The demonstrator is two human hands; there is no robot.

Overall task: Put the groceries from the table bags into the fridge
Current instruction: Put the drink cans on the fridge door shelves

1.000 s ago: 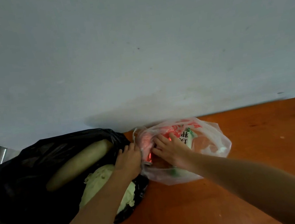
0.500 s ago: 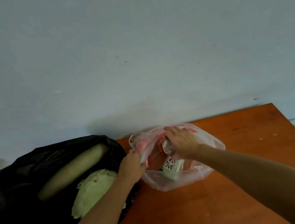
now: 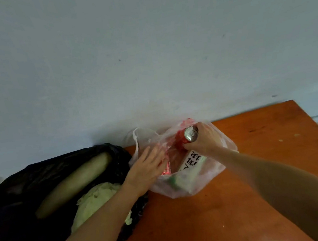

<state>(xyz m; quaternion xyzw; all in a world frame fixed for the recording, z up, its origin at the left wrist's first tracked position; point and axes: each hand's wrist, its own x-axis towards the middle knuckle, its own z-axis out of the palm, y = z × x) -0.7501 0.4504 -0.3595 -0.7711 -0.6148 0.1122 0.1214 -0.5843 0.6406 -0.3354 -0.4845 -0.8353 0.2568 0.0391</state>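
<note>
left hand [image 3: 149, 166]: fingers straight, palm down | right hand [image 3: 204, 140]: curled round can [image 3: 190, 133] | both forearms extended

Right hand [image 3: 205, 138] raised can [image 3: 191, 134], apparently above bag [image 3: 201, 184].

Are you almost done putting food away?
Nothing looks put away yet. The right hand grips a red can at the mouth of the clear bag; the left hand rests on that bag. Left: a carton inside it, plus a cabbage and a long pale vegetable in the black bag.
</note>
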